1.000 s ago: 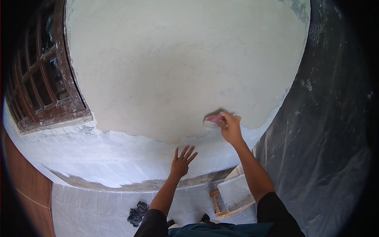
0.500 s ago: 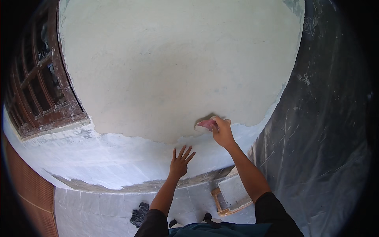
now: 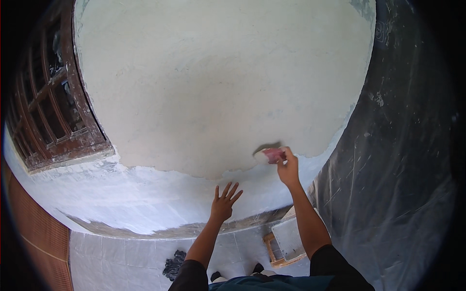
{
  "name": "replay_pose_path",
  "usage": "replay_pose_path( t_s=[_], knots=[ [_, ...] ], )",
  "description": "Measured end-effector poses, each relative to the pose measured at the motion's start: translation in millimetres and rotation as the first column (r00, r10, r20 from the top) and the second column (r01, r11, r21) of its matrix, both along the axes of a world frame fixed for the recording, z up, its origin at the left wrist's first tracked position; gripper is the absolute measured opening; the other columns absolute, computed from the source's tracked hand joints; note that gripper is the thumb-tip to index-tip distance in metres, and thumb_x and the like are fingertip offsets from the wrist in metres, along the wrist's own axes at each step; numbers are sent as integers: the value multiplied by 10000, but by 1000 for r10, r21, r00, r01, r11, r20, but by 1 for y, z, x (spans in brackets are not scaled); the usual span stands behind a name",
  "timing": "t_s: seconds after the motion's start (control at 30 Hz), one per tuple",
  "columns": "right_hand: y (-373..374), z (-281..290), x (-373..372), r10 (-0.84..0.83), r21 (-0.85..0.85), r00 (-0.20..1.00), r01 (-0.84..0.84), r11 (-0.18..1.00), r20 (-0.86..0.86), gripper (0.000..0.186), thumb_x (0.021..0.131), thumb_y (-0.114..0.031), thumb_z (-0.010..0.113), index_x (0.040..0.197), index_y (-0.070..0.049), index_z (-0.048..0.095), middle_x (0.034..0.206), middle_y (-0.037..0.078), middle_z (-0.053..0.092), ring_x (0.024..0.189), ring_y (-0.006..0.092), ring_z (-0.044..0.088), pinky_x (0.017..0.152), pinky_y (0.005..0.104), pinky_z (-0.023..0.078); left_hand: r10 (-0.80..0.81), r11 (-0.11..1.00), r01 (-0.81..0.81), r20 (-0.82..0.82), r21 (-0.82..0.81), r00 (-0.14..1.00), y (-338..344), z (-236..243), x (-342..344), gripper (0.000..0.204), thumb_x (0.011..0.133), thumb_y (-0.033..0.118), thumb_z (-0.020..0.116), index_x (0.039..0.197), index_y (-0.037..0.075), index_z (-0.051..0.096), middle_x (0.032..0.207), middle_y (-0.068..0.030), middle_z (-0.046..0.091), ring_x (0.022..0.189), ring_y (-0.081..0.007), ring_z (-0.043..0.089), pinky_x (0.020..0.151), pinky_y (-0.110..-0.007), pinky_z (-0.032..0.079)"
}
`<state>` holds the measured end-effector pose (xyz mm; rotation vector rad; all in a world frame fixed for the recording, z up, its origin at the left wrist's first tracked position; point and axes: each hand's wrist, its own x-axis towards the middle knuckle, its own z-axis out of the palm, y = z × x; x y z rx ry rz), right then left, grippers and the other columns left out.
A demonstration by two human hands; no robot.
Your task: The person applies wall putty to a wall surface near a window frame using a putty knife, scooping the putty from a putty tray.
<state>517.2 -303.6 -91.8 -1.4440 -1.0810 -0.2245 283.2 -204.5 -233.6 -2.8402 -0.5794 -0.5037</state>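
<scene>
My right hand pinches a small pink-and-white sheet, whose exact kind I cannot make out. It is held against or very close to the wall, and a dark shadow curves above it. The upper wall has a beige-grey coat with a ragged lower edge; below that runs a bluish-white band. My left hand is open, fingers spread over this white band just under the ragged edge. It holds nothing; whether the palm touches the wall I cannot tell.
A brown wooden lattice window sits at left, above a reddish-brown panel. Dark plastic sheeting hangs on the right. On the grey tiled floor are a crumpled black bundle and a wood-framed stool.
My right hand has moved to the right along the wall with the pink-and-white sheet, which has turned a little. My left hand stays spread at nearly the same spot.
</scene>
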Motion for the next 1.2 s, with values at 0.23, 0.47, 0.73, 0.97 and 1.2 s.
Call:
replay_pose_path(
  t_s=[0.23,0.47,0.73,0.97,1.2],
  knots=[
    [-5,4,-1,4,-20,1000,-3,1000,21,245,802,100,562,1028,8,543,861,136,633,777,194,630,714,281,483,1,1000,-2,-27,-28,1000,-3,4,3,856,705,53,580,1462,318,279,1559,38,169,1438,-196,143,1132,-584,92],
    [6,-1,-5,-1,-69,990,10,998,138,227,803,72,578,1018,8,545,811,147,621,762,224,634,702,293,482,3,1000,-4,-56,-17,998,-3,4,5,852,708,56,574,1462,318,278,1559,38,169,1438,-192,142,1133,-581,88],
    [2,0,-17,57,-53,990,-51,997,127,219,801,78,584,1007,9,556,854,125,634,771,177,631,699,289,491,-11,999,10,-19,-42,1000,2,3,2,845,702,48,565,1457,317,294,1560,37,172,1439,-192,142,1132,-583,82],
    [-6,6,-18,-5,31,999,6,1000,-49,227,793,87,585,1005,11,553,815,141,649,743,201,650,694,291,500,-8,999,6,-47,-37,999,2,3,-3,838,703,50,573,1451,317,308,1559,36,175,1438,-192,142,1132,-583,85],
    [-3,7,-3,-46,20,996,45,999,81,207,789,87,589,982,18,560,808,158,656,757,246,672,699,300,502,-24,999,22,-40,-46,999,2,3,1,851,697,43,583,1453,315,304,1559,39,171,1438,-190,143,1131,-585,99]
  ],
)
